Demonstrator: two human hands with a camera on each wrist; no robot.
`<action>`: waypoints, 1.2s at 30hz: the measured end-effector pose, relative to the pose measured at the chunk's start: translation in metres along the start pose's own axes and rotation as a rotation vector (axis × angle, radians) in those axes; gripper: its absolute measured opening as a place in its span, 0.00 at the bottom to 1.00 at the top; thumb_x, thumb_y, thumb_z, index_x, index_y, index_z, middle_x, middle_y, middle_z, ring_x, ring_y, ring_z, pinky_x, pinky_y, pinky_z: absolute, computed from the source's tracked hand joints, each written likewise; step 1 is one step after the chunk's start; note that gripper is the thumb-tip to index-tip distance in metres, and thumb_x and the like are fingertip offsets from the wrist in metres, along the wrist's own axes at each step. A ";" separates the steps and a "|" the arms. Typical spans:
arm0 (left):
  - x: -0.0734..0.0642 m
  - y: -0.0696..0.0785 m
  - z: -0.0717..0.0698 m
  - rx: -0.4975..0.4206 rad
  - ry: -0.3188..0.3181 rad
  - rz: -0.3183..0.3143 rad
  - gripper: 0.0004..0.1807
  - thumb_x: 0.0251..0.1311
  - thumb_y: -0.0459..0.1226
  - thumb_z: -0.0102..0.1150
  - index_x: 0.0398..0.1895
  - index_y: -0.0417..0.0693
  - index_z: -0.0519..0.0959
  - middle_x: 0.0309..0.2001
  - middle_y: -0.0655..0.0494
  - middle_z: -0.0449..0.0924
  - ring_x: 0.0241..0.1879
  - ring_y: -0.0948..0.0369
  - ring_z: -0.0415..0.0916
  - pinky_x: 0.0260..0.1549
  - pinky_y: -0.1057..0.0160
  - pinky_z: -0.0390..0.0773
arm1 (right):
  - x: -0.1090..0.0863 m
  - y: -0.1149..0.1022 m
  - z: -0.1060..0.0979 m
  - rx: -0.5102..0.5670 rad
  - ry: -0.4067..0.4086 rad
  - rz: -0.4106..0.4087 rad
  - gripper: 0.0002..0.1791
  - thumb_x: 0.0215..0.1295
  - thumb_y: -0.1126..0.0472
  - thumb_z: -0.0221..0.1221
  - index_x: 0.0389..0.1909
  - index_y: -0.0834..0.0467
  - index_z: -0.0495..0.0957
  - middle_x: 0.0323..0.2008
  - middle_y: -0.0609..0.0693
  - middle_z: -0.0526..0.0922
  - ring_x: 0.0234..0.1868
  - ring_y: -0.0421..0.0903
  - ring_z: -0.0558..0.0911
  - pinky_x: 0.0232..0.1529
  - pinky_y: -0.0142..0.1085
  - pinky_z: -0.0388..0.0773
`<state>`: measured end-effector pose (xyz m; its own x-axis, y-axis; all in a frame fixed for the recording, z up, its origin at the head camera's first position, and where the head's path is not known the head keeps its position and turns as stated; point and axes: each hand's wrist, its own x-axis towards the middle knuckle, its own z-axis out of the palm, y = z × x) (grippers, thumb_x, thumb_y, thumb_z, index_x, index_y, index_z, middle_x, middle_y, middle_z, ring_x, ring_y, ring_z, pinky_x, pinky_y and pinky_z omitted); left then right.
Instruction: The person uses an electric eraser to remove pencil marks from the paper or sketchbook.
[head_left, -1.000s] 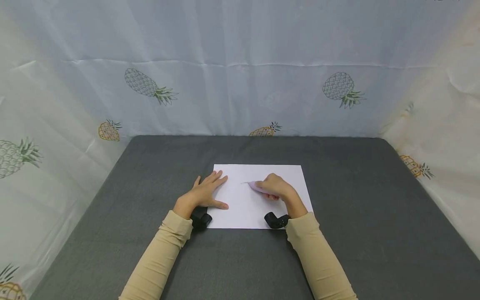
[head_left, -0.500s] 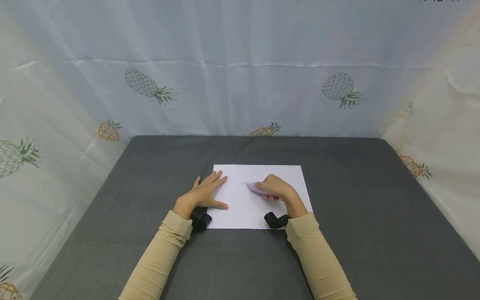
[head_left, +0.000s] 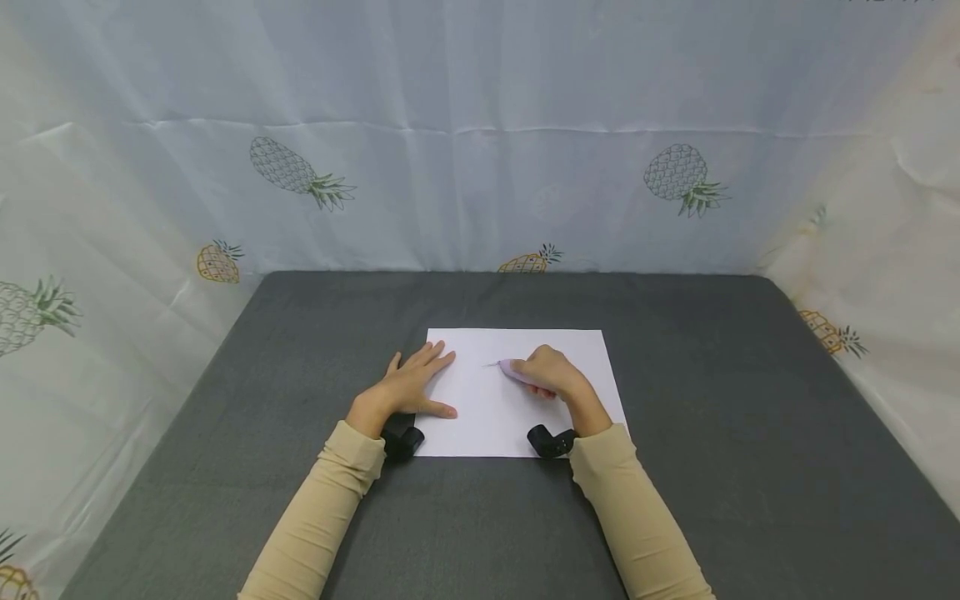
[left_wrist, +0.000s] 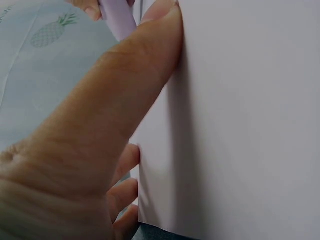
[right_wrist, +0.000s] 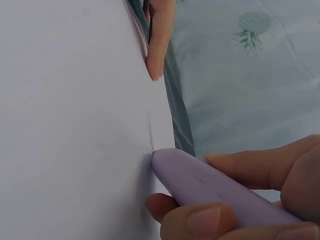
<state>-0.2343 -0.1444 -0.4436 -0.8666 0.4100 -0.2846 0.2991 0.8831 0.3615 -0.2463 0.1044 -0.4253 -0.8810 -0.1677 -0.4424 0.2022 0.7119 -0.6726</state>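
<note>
A white sheet of paper (head_left: 480, 429) lies on the dark tabletop. My left hand (head_left: 408, 385) rests spread on its left edge, thumb and fingertips pressing the sheet. My right hand (head_left: 553, 373) grips a lavender utility knife (right_wrist: 200, 182) with a tapered body. Its small dark tip meets the paper at the end of a short thin line (right_wrist: 149, 125), seen in the right wrist view. Thumb and fingers wrap the knife's body from both sides. In the left wrist view, my left thumb (left_wrist: 130, 75) crosses in front of part of the knife.
The dark grey tabletop (head_left: 697, 400) extends around the sheet. A white curtain (head_left: 480, 192) printed with pineapples hangs behind and at both sides. Black wrist cameras (head_left: 551, 442) sit under both wrists, close over the paper's near edge.
My right hand slid the knife a little left along the short line, then back right and slightly away. My left hand and the paper have stayed put.
</note>
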 end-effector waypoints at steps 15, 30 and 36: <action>0.000 -0.001 0.001 -0.012 -0.009 0.003 0.55 0.48 0.57 0.69 0.77 0.53 0.51 0.79 0.49 0.40 0.79 0.48 0.36 0.71 0.31 0.35 | -0.001 -0.002 0.004 -0.032 0.017 -0.006 0.26 0.66 0.49 0.55 0.09 0.57 0.68 0.06 0.45 0.64 0.09 0.38 0.59 0.14 0.29 0.59; 0.000 -0.002 -0.001 0.012 0.002 0.014 0.55 0.49 0.56 0.69 0.77 0.52 0.51 0.79 0.48 0.41 0.79 0.46 0.38 0.71 0.30 0.37 | 0.001 -0.001 0.003 0.000 -0.009 -0.038 0.22 0.67 0.51 0.53 0.15 0.59 0.72 0.08 0.45 0.67 0.10 0.38 0.62 0.15 0.29 0.61; -0.002 -0.002 -0.002 -0.005 0.003 0.019 0.55 0.49 0.56 0.69 0.77 0.52 0.50 0.79 0.48 0.40 0.79 0.47 0.37 0.71 0.30 0.36 | 0.006 0.013 -0.003 0.164 -0.113 -0.019 0.18 0.69 0.53 0.50 0.35 0.66 0.78 0.11 0.45 0.73 0.12 0.37 0.68 0.18 0.27 0.67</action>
<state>-0.2339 -0.1470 -0.4419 -0.8620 0.4261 -0.2746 0.3138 0.8740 0.3711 -0.2502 0.1148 -0.4343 -0.8335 -0.2620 -0.4865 0.2616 0.5885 -0.7650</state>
